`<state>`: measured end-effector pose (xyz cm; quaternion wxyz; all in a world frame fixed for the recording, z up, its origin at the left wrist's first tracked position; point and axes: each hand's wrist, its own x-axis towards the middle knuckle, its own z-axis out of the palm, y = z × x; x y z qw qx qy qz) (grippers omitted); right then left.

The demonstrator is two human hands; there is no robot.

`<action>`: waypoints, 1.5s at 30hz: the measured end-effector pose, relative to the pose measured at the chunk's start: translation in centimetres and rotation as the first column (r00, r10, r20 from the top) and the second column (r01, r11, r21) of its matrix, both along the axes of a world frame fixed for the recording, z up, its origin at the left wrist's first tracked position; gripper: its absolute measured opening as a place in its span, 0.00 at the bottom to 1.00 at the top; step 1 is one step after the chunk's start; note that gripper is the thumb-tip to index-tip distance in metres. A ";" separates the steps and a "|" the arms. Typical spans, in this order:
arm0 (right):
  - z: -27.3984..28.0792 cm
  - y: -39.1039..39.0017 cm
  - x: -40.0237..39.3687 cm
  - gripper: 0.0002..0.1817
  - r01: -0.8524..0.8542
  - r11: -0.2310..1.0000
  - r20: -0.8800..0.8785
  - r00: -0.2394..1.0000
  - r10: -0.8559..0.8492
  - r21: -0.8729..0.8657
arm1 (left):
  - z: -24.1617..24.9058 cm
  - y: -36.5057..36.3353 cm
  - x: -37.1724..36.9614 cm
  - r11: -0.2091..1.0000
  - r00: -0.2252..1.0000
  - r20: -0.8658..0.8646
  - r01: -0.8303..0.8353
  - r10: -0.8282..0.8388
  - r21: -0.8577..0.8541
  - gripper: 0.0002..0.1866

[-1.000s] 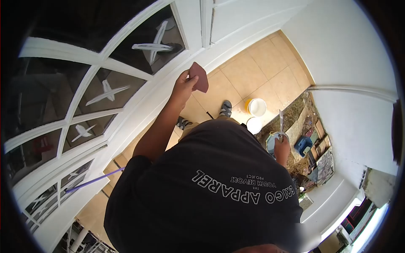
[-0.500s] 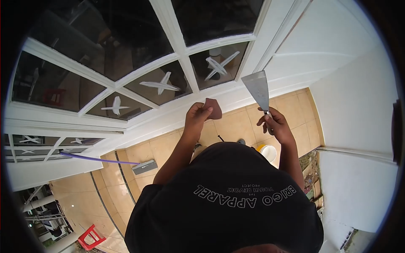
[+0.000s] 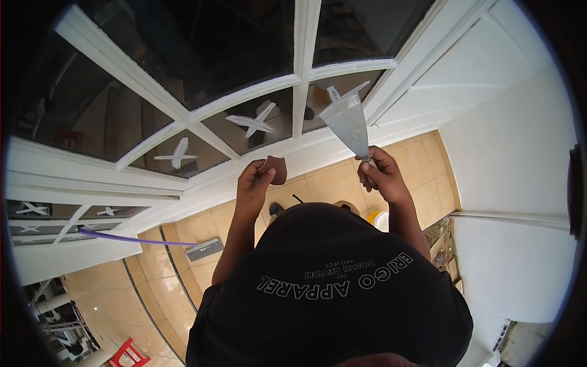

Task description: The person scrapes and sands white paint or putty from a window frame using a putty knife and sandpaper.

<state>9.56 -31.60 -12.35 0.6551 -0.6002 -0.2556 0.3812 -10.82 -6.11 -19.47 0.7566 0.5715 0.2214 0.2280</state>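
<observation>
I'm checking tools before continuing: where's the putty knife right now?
In the head view, right of centre, the putty knife is in the right hand, its blade partly hiding a white X on the window pane behind.

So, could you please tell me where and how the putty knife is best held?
The putty knife is probably best held by its handle, coming from the side away from the window: the narrow handle points that way, while the broad blade flares the other way.
</observation>
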 end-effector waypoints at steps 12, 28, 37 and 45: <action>0.3 -3.8 0.2 0.28 0.304 0.952 0.255 0.923 -0.286 -0.030 | 4.9 2.4 3.8 0.960 0.935 0.239 0.278 -0.263 -0.031 0.17; 29.9 -6.6 13.9 0.23 0.130 0.817 0.800 -0.339 -0.496 0.562 | 38.6 0.9 12.9 -0.419 0.767 0.546 -0.641 -0.338 0.642 0.20; 37.7 -0.9 14.9 0.17 0.196 0.797 0.736 -0.552 -0.392 0.571 | 47.7 -0.6 21.4 -0.723 0.728 0.616 -0.596 -0.302 0.350 0.25; 39.7 1.6 15.1 0.14 0.133 0.776 0.682 -0.582 -0.443 0.617 | 49.5 0.2 24.8 -0.758 0.708 0.670 -0.559 -0.224 0.337 0.33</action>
